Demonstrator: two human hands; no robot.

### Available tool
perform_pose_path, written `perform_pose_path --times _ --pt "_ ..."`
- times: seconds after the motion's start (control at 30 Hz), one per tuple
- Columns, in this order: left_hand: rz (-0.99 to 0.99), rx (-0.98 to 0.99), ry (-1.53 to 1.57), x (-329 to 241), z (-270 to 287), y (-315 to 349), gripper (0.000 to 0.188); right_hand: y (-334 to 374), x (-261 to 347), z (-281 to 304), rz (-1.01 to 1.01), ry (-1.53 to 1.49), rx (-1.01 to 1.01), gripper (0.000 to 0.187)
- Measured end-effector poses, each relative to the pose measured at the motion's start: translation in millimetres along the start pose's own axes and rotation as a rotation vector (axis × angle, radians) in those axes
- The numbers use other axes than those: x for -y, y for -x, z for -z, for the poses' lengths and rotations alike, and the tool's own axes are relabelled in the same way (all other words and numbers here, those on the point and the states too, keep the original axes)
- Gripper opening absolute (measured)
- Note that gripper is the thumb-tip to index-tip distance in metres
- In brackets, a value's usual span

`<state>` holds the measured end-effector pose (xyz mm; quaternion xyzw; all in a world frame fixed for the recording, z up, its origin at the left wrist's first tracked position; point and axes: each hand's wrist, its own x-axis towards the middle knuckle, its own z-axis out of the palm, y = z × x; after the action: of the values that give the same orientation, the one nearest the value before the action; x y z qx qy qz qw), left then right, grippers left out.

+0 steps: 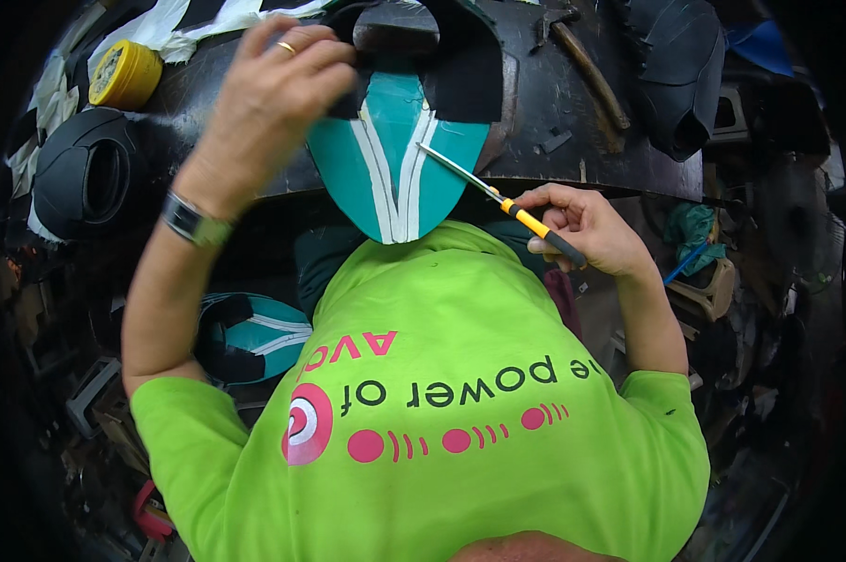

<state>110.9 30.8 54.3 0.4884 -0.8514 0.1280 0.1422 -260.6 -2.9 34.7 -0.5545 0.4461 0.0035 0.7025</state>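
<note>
In my right hand (587,229) is a slim tool (535,223) with a yellow and black handle and a long thin metal shaft; its exact kind is unclear. The shaft's tip reaches the right white strip on a teal piece (456,183), touching or just above it. That piece has two white strips meeting in a V, with black material (470,56) at its far end. It overhangs the table's near edge. My left hand (287,80), blurred, is raised beside the piece's far left side. Its fingers are bent, their tips partly hidden, and any hold is unclear.
A yellow tub (126,75) and a black hollow shaped piece (88,175) stand on the dark table (619,178) at left. A hammer (587,70) and another black piece (680,75) lie at right. A similar teal piece (268,328) is below, left of my body.
</note>
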Motion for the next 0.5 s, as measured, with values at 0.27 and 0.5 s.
perform_pose_path --times 0.27,0.5 --pt "0.473 -0.238 0.867 -102 -72 -12 0.041 22 -7 39 -0.012 -0.094 0.084 0.064" --pt "0.242 -0.092 0.745 -70 -61 5 0.056 23 -24 49 0.092 -0.295 0.192 0.073"
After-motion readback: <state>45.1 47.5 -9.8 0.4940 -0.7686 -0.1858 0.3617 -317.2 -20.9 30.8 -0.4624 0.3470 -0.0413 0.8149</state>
